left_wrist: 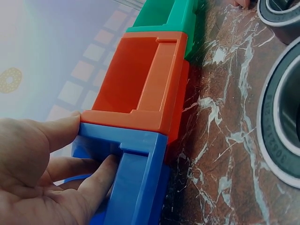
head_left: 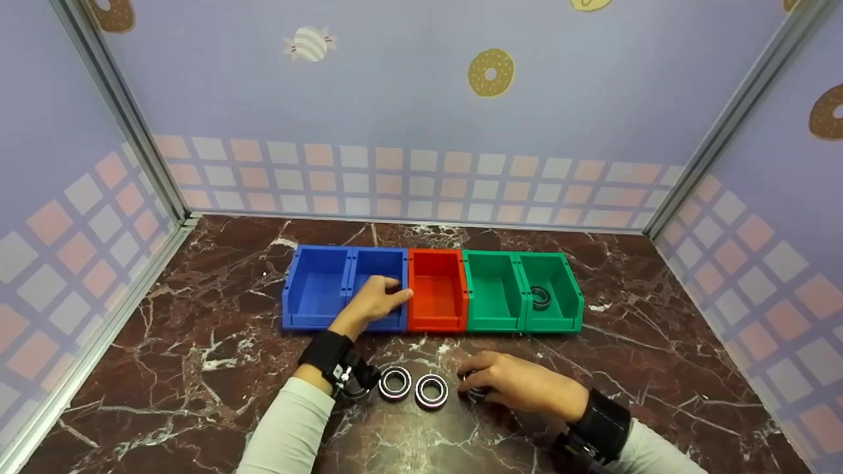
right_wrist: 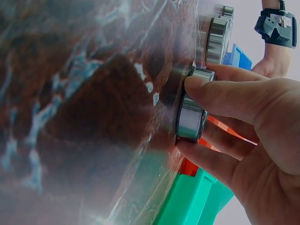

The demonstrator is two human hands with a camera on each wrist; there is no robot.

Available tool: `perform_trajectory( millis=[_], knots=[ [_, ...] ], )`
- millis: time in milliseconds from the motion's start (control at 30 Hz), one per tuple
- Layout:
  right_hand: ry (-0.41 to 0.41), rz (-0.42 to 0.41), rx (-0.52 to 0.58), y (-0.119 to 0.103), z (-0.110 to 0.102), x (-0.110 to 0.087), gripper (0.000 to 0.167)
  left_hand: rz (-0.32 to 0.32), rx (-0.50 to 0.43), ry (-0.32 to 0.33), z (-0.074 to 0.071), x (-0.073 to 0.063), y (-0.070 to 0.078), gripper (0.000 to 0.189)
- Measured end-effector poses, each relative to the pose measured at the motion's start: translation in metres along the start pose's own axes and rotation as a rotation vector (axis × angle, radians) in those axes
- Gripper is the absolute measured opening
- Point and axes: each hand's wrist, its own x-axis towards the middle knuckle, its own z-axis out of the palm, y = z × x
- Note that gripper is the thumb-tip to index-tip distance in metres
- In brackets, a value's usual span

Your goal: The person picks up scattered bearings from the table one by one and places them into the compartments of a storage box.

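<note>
My left hand [head_left: 377, 301] reaches over the front of the second blue bin [head_left: 379, 324] from the left. In the left wrist view its fingers [left_wrist: 101, 180] dip inside the bin, and the thumb lies at the rim beside the red bin [left_wrist: 154, 89]; no object shows between them. With thumb and fingertips, my right hand [head_left: 527, 388] grips a ball bearing [right_wrist: 191, 119] by its outer ring, on the tabletop at the front right. Two more bearings, a left one [head_left: 395, 397] and a right one [head_left: 431, 406], lie flat between the hands.
Another bearing [head_left: 355, 397] is partly hidden beneath the left wrist. Five bins stand in a row: two blue, one red, two green. The rightmost green bin [head_left: 553, 325] contains a bearing [head_left: 540, 307]. Patterned walls [head_left: 421, 105] enclose the marble-look table [head_left: 211, 395].
</note>
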Motion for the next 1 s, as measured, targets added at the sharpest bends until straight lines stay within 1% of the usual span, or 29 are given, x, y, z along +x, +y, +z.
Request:
perform_trajectory(
  millis=[133, 267, 467, 567, 667, 867, 1000],
  knots=[
    [-0.003, -0.002, 0.012, 0.001, 0.000, -0.001, 0.041, -0.020, -0.010, -0.008, 0.001, 0.000, 0.000, 0.036],
    [0.002, -0.015, 0.007, 0.001, -0.001, -0.002, 0.039, -0.034, -0.012, -0.012, 0.001, 0.000, 0.000, 0.041],
    [0.014, -0.036, -0.006, 0.002, -0.003, -0.002, 0.039, -0.017, 0.008, -0.011, 0.001, 0.001, -0.001, 0.041],
    [0.018, -0.031, 0.002, 0.002, -0.005, -0.003, 0.039, -0.024, -0.005, -0.008, 0.000, 0.001, -0.002, 0.044],
    [0.022, -0.025, -0.003, 0.003, -0.007, -0.004, 0.039, -0.033, -0.013, -0.018, 0.000, 0.000, -0.002, 0.046],
    [0.041, -0.019, 0.001, 0.003, -0.014, -0.006, 0.037, -0.026, -0.014, -0.013, 0.001, -0.001, -0.001, 0.049],
    [0.024, -0.002, -0.003, 0.004, -0.020, -0.005, 0.035, -0.033, -0.019, -0.013, 0.000, 0.001, -0.001, 0.041]
  ],
)
